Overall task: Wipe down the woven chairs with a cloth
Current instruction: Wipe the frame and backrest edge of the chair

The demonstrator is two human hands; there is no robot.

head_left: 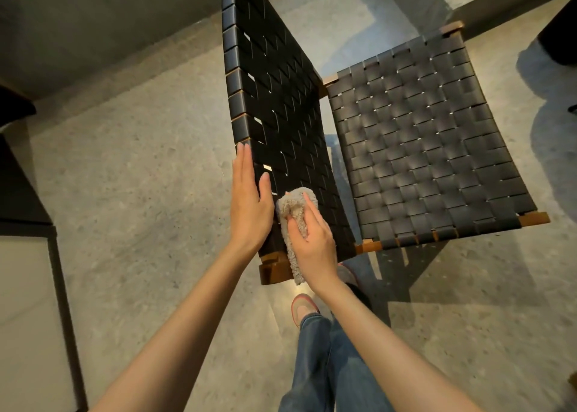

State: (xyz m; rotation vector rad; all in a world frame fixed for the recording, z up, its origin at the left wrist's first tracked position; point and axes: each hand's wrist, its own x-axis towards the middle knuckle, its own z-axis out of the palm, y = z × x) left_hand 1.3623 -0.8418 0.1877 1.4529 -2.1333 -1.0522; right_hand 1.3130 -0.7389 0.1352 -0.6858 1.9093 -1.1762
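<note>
A chair of black woven straps on a brown wooden frame stands below me, its backrest (274,99) rising toward me and its seat (431,149) spread to the right. My left hand (249,199) lies flat with straight fingers against the backrest's left edge, thumb over the front weave. My right hand (312,237) holds a fluffy beige cloth (293,212) against the lower part of the backrest, fingers curled over the bunched cloth, whose tail hangs down past the wooden corner.
Grey speckled concrete floor (140,193) surrounds the chair. A dark cabinet with a pale front (28,302) stands at the left edge. My jeans and pink-edged shoes (304,308) are directly under the chair's near corner. Dark shapes sit at the far right.
</note>
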